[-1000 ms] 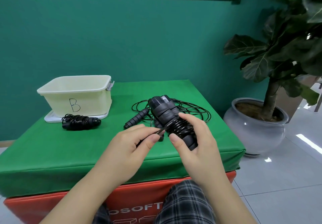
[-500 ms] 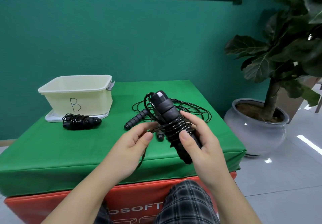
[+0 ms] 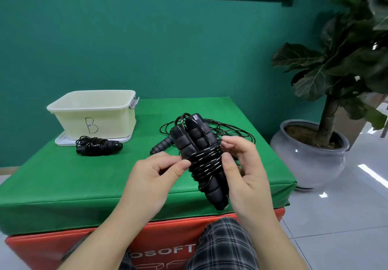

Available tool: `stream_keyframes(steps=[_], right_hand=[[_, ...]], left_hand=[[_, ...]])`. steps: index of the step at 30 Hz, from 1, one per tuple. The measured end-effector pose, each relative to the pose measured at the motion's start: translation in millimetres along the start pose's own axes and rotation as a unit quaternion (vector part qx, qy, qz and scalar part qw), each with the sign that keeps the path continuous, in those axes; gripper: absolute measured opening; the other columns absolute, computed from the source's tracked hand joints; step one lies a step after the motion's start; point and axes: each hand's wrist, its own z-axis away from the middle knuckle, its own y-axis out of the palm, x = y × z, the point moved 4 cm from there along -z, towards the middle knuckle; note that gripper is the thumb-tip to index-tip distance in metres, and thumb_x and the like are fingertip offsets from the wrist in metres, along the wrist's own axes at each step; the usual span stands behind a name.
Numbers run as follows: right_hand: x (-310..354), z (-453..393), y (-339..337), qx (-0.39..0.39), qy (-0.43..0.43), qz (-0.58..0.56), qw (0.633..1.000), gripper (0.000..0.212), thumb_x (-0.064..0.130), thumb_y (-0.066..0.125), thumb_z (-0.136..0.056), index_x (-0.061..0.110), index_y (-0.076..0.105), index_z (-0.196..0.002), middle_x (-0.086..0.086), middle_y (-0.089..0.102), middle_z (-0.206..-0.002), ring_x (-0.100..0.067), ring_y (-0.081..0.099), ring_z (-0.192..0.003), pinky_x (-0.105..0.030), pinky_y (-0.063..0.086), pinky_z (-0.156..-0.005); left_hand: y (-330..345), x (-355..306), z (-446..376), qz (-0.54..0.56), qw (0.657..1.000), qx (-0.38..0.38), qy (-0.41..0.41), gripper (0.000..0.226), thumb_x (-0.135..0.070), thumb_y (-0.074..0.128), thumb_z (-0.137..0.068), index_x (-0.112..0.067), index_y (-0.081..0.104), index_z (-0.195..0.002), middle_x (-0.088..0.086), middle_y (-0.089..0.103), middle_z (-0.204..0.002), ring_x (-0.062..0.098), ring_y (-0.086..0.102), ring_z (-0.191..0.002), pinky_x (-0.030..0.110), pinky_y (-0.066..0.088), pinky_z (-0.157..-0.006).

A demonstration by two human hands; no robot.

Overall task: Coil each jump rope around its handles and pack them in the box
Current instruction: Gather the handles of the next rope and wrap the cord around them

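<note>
Over the green desk (image 3: pixel 63 181) we hold the jump rope (image 3: pixel 201 154) near its front edge, right hand (image 3: pixel 243 171) gripping the paired handles, left hand (image 3: pixel 155 177) pinching the cord's last wrap, which next needs tucking before packing in the box (image 3: pixel 94 114).

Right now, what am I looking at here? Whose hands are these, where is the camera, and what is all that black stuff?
No robot: a camera on a person's head looks down at their hands. The right hand holds a jump rope, its cord wound round both handles; the left hand pinches the cord. On the green table lie a coiled rope by a cream box marked B, and a loose rope further back.
</note>
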Motion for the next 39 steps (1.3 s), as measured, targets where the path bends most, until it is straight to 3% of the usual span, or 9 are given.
stream_keyframes(steps=[3, 6, 13, 19, 25, 27, 30, 35, 39], right_hand=[[0, -1, -2, -0.005, -0.023, 0.031, 0.999, 0.026, 0.027, 0.046, -0.091, 0.042, 0.062, -0.104, 0.016, 0.058, -0.106, -0.009, 0.056, -0.105, -0.012, 0.041, -0.086], [-4, -1, -3, 0.002, 0.001, 0.030, 1.000, 0.028, 0.036, 0.044, -0.089, 0.044, 0.061, -0.110, 0.019, 0.058, -0.112, -0.012, 0.056, -0.109, -0.022, 0.044, -0.092], [-2, 3, 2, 0.068, 0.055, 0.049, 0.995, 0.052, 0.048, 0.056, -0.076, 0.052, 0.043, -0.126, 0.015, 0.055, -0.127, -0.007, 0.051, -0.121, -0.035, 0.043, -0.102], [-13, 4, 6, 0.098, 0.084, 0.132, 0.983, 0.083, 0.052, 0.072, -0.066, 0.042, 0.031, -0.137, 0.024, 0.045, -0.132, 0.000, 0.040, -0.128, -0.032, 0.038, -0.106], [-11, 2, 2, 0.056, 0.059, 0.175, 0.981, 0.079, 0.048, 0.071, -0.069, 0.033, 0.035, -0.137, 0.019, 0.041, -0.128, 0.013, 0.034, -0.122, 0.001, 0.025, -0.095], [-12, 2, 0, 0.039, 0.067, 0.160, 0.984, 0.072, 0.042, 0.072, -0.070, 0.041, 0.037, -0.133, 0.023, 0.044, -0.128, 0.010, 0.040, -0.121, -0.006, 0.032, -0.097], [-12, 3, -3, 0.020, 0.062, 0.156, 0.986, 0.059, 0.045, 0.068, -0.071, 0.044, 0.043, -0.124, 0.015, 0.055, -0.122, -0.005, 0.053, -0.113, -0.033, 0.046, -0.096], [-9, 4, -3, 0.015, 0.086, 0.094, 0.992, 0.052, 0.054, 0.062, -0.069, 0.044, 0.049, -0.118, 0.021, 0.062, -0.109, -0.005, 0.061, -0.100, -0.033, 0.051, -0.087], [-5, 4, 0, 0.048, 0.110, 0.054, 0.991, 0.045, 0.044, 0.067, -0.071, 0.042, 0.052, -0.113, 0.028, 0.062, -0.101, -0.002, 0.063, -0.083, -0.017, 0.050, -0.073]], left_hand=[[1, -5, 2, 0.014, 1.000, -0.024, -0.011, 0.011, -0.043, 0.062, -0.061, -0.037, 0.071, -0.062, 0.003, 0.052, -0.059, 0.003, 0.043, -0.052, 0.012, 0.033, -0.051], [0, -11, 2, 0.029, 0.999, -0.045, -0.013, 0.008, -0.042, 0.066, -0.056, -0.037, 0.071, -0.058, -0.008, 0.053, -0.053, 0.002, 0.041, -0.045, 0.010, 0.029, -0.046], [0, -19, 3, 0.022, 0.998, -0.042, 0.029, 0.008, -0.039, 0.068, -0.059, -0.042, 0.072, -0.066, -0.008, 0.055, -0.057, 0.003, 0.043, -0.048, 0.013, 0.032, -0.048], [7, -19, 5, 0.000, 0.998, -0.007, 0.061, 0.010, -0.030, 0.071, -0.067, -0.038, 0.073, -0.071, -0.003, 0.057, -0.062, 0.002, 0.048, -0.055, 0.010, 0.034, -0.053], [11, -17, 6, -0.068, 0.993, 0.047, 0.081, 0.017, -0.031, 0.057, -0.080, -0.034, 0.067, -0.093, -0.010, 0.056, -0.078, 0.000, 0.052, -0.064, 0.006, 0.034, -0.059], [14, -19, 7, -0.088, 0.989, 0.080, 0.085, 0.027, -0.028, 0.051, -0.084, -0.026, 0.066, -0.106, -0.009, 0.054, -0.083, 0.002, 0.052, -0.070, 0.007, 0.035, -0.063], [17, -19, 6, -0.098, 0.984, 0.119, 0.086, 0.034, -0.027, 0.048, -0.085, -0.026, 0.061, -0.116, -0.010, 0.052, -0.085, 0.004, 0.052, -0.077, 0.009, 0.036, -0.068], [14, -12, 1, -0.086, 0.989, 0.086, 0.087, 0.020, -0.030, 0.054, -0.082, -0.033, 0.069, -0.096, -0.011, 0.054, -0.077, 0.004, 0.050, -0.066, 0.010, 0.034, -0.059], [11, 3, -1, -0.018, 0.999, 0.030, -0.001, 0.004, -0.037, 0.065, -0.079, -0.036, 0.063, -0.075, -0.022, 0.060, -0.062, 0.000, 0.045, -0.052, 0.011, 0.036, -0.053]])
